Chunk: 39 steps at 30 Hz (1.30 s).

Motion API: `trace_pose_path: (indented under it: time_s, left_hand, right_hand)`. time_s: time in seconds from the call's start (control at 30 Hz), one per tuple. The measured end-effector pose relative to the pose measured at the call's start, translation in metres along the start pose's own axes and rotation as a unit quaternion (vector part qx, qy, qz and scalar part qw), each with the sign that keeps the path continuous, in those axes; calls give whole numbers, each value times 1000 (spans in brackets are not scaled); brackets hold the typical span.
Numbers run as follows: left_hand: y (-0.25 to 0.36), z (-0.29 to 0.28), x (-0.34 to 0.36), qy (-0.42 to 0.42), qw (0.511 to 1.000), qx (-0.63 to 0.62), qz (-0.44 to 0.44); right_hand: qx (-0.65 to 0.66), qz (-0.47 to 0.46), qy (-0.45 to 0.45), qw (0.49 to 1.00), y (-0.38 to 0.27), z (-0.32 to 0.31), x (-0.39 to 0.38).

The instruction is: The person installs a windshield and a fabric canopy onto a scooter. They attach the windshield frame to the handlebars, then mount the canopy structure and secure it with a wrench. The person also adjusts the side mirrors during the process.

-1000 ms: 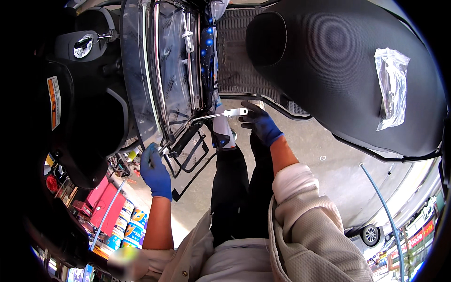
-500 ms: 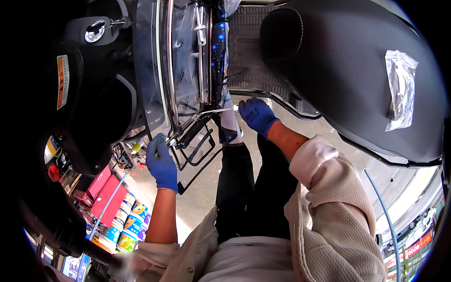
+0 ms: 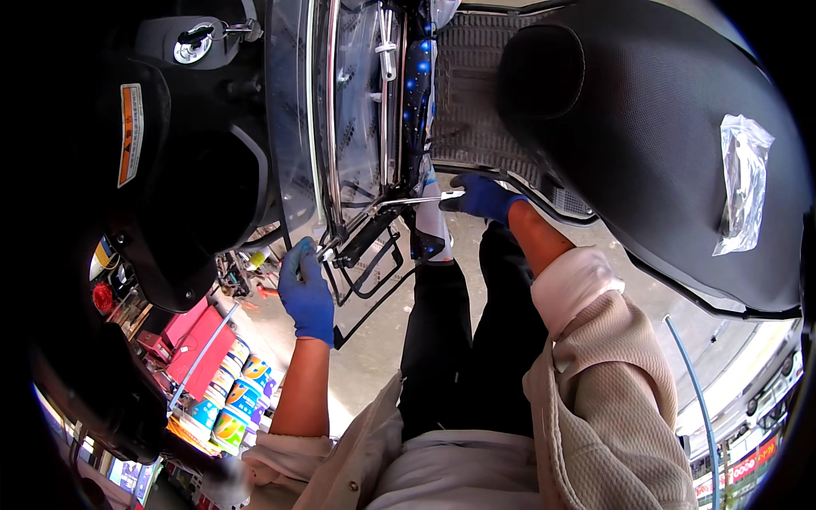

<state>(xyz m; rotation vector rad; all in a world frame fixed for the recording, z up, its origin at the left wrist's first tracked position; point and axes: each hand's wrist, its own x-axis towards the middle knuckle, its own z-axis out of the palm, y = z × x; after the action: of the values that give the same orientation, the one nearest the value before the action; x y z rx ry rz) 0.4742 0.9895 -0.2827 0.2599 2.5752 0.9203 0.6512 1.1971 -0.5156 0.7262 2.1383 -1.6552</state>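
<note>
Your right hand (image 3: 489,201), blue-gloved, is grasping the white end tab (image 3: 451,195) of a thin metal strut (image 3: 414,201), fingers curling round it. That strut is running left from your right hand to the near corner of a folded tube frame (image 3: 331,127), which is standing between your hands and extending away beyond them. Your left hand (image 3: 306,293), same glove, is bringing bent fingertips to a silver fitting (image 3: 324,252) at the frame's near end; cannot tell whether they're pinching it or just touching.

A clear plastic sheet (image 3: 293,110) is lying along the frame, beyond your left hand. A black wire bracket (image 3: 339,338) is hanging just right of your left hand. Right of your right hand, a black scooter seat (image 3: 654,161) is carrying a clear plastic bag (image 3: 745,187). A ribbed footboard (image 3: 472,93) is showing beyond your right hand; paint buckets (image 3: 242,399) are standing lower left of your left hand.
</note>
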Motion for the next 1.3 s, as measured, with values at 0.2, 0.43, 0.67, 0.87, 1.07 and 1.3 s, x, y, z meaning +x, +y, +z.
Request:
trace_pose_path:
  time_s: [0.2, 0.43, 0.67, 0.87, 1.07, 1.3]
  left_hand:
    - [-1, -3, 0, -8, 1000, 5, 7]
    - [-1, -2, -1, -8, 1000, 15, 15]
    - [-7, -3, 0, -1, 1000, -11, -27]
    - [-1, -4, 3, -4, 999, 48, 20]
    - [-1, -4, 4, -2, 998, 53, 31]
    - [-8, -3, 3, 6, 1000, -7, -12]
  right_hand:
    - [-24, 114, -182, 976, -42, -38, 6]
    - [-18, 79, -188, 979, -31, -35, 6]
    - [-39, 70, -74, 994, -17, -8, 5]
    - [-22, 44, -64, 997, -18, -10, -11]
    - [-119, 41, 62, 990, 28, -10, -46]
    - [-40, 92, 75, 992, 34, -20, -66]
